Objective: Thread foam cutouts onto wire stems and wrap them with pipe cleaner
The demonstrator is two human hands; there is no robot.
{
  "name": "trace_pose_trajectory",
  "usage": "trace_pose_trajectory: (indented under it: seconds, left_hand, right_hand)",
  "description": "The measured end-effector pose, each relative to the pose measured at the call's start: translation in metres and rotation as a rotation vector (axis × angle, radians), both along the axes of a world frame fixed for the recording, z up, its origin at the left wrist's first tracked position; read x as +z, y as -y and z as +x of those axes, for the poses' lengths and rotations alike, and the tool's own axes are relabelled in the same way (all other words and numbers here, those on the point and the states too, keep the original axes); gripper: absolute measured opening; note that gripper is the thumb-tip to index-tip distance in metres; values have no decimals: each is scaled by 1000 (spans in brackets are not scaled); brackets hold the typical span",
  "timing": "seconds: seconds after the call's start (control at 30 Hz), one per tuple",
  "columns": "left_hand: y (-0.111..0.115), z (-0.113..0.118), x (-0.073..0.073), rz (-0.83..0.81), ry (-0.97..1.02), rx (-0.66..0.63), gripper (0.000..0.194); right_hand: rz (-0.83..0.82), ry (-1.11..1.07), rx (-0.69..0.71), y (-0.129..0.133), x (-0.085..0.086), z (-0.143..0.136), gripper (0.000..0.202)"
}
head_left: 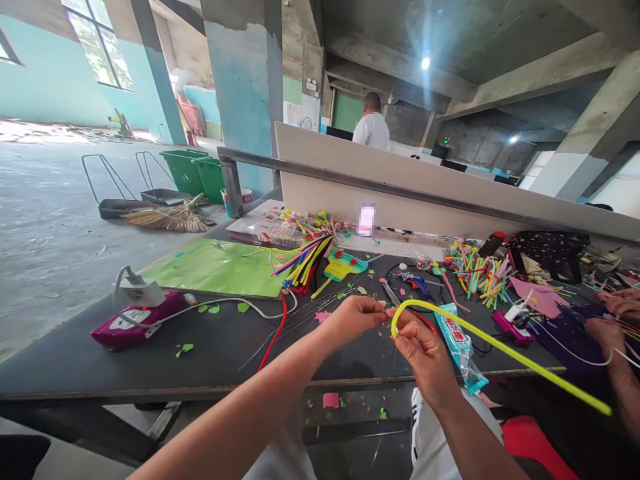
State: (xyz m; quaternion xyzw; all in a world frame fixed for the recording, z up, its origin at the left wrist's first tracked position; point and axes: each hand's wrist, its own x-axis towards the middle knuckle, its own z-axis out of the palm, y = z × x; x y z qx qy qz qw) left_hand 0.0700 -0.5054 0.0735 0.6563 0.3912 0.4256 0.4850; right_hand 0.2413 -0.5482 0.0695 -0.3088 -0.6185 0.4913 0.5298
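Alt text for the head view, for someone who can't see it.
A right hand grips a yellow pipe cleaner, curved at one end, over a black table, the left hand near the curve. Farther left lie a green sheet and a bundle of colorful stems.

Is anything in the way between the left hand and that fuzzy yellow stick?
Nothing visible stands between the left hand and the bent part of the yellow stick, held in the right hand; whether the left hand touches it is unclear. The blue packet lies off to the right.
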Motion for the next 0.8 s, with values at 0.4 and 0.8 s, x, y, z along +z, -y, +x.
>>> trace_pose_trajectory:
  seconds: [0.4, 0.8]
  left_hand:
    - [-11, -4, 1, 9, 109, 107, 26]
    - [-8, -9, 18, -271, 295, -254, 30]
  right_hand:
    - [-108, -77, -13, -17, -16, 1, 13]
    - [-276, -280, 13, -24, -26, 16, 12]
